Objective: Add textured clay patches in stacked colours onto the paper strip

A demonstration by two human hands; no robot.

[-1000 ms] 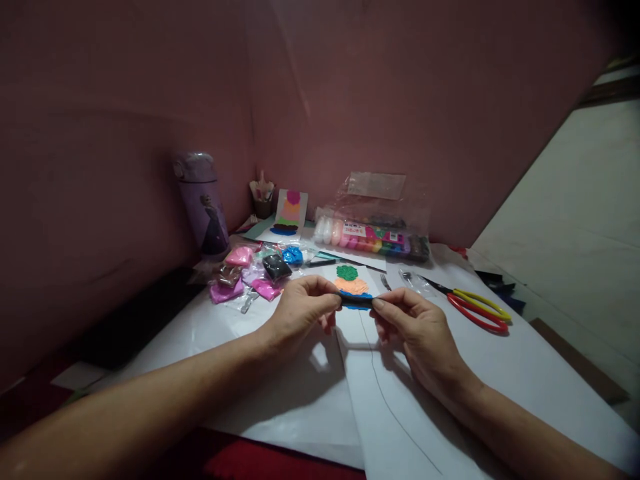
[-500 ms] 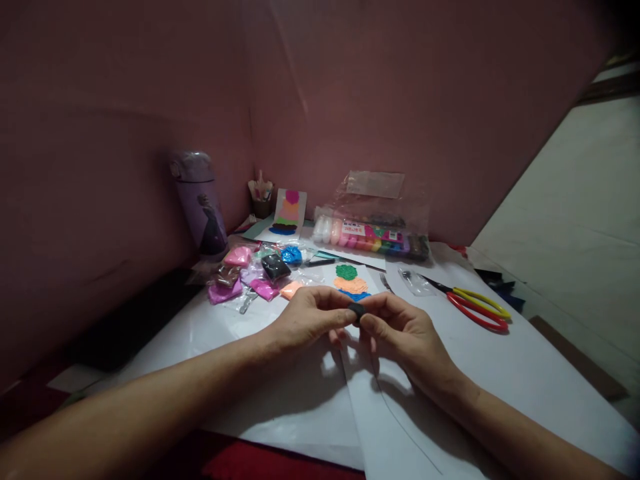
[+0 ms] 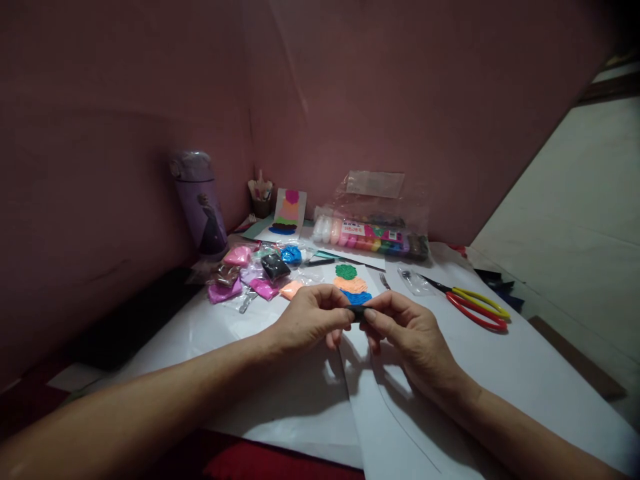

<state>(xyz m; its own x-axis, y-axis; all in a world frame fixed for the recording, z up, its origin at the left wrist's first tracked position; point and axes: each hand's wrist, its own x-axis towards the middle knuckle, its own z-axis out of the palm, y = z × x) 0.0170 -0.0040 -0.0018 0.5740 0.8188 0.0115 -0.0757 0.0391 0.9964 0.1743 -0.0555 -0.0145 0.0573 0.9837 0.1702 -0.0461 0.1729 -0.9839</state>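
Note:
A small piece of black clay (image 3: 357, 312) is pinched between both my hands above the white paper. My left hand (image 3: 315, 317) grips its left end with thumb and fingers, and my right hand (image 3: 403, 327) grips the right end the same way. Just beyond my fingertips lies a paper with green, orange and blue clay patches (image 3: 351, 285). On the left, clear packets of coloured clay (image 3: 263, 270) are heaped, a black one (image 3: 275, 267) among them.
Red-and-yellow-handled scissors (image 3: 477, 310) and a small fork (image 3: 385, 281) lie to the right. At the back are a clay multipack (image 3: 370, 240), a decorated card (image 3: 287, 212) and a cup of tools (image 3: 261, 200). A purple bottle (image 3: 200, 207) stands left.
The black clay has become wider and flatter between my fingertips. My hands have moved slightly apart, showing more of the blue patch.

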